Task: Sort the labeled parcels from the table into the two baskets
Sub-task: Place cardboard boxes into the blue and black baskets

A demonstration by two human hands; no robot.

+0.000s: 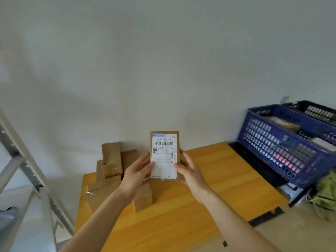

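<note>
I hold a flat brown parcel (164, 142) upright above the table, its white shipping label facing me. My left hand (137, 172) grips its left edge and my right hand (190, 171) grips its right edge. More brown parcels (111, 160) are stacked at the table's back left, and one small box (143, 199) lies below my left wrist. A blue basket (276, 142) stands to the right with parcels inside it. Behind that one sits a black basket (314, 110).
The yellow wooden table (209, 197) stands against a white wall. A grey metal shelf frame (21, 160) leans at the left. A green bundle (327, 193) lies on the floor at the right, below the blue basket.
</note>
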